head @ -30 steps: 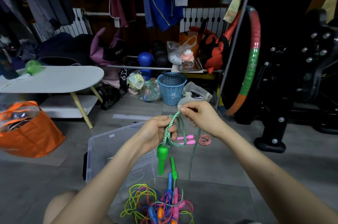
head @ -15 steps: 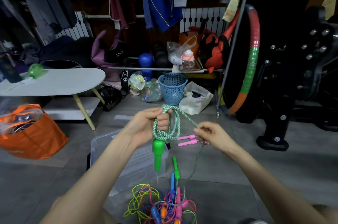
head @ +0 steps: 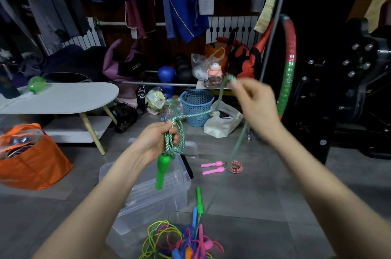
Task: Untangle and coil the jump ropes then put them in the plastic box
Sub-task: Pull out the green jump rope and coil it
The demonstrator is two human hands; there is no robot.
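Note:
My left hand point(head: 157, 139) grips several loops of a green-and-white braided jump rope point(head: 179, 131); its green handle point(head: 161, 171) hangs below my fist. My right hand point(head: 255, 102), raised and blurred, pinches the same rope high up, and the free length runs down to the second green handle point(head: 198, 200) on the floor. A clear plastic box point(head: 148, 193) sits on the floor under my left forearm. A tangle of yellow, pink and blue ropes point(head: 179, 241) lies at the bottom. A coiled red-and-white rope with pink handles point(head: 220, 167) lies to the right of the box.
A white low table point(head: 59, 98) and an orange bag point(head: 31, 157) stand to the left. A blue basket point(head: 196, 106) and a white plastic bag point(head: 224, 123) sit ahead. A hoop point(head: 287, 64) and black exercise machine point(head: 349, 81) fill the right side.
My right hand has swung up and to the right, drawing out a long stretch of the green rope. My left hand has kept its grip on the coil.

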